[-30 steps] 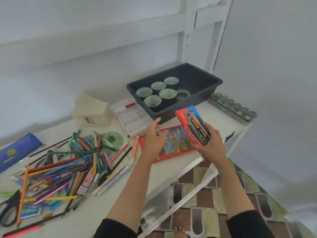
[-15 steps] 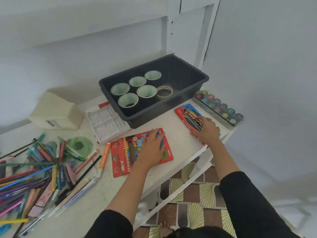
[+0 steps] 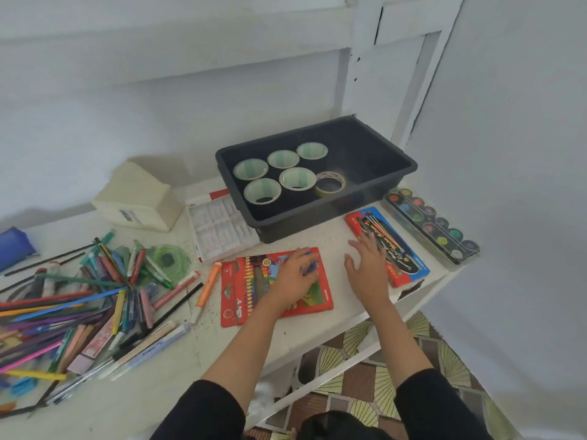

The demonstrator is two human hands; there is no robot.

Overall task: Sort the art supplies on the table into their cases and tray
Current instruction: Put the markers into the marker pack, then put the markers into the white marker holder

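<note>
Red crayon case (image 3: 244,290) flat near table (image 3: 178,376) front edge, 6 o'clock from dark tray (image 3: 317,214). Our left hand (image 3: 297,274) presses on it, fingers spread, gripping nothing. Right hand (image 3: 365,268) at 3 o'clock, fingers straight, tips at blue pencil box (image 3: 403,249). Loose pencil pile (image 3: 79,306) at 9 o'clock. Our judgement: pin case with one hand, open it, load matching sticks in small bunches.

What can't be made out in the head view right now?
Head view only:
- Crayon case: much of its cover is hidden under the left hand.
- Right hand: motion-blurred, so it is unclear whether its fingers touch the brush box.
- Pencil pile and blue pouch: cut off by the left edge.
- Cream box: label print too small to read.
</note>
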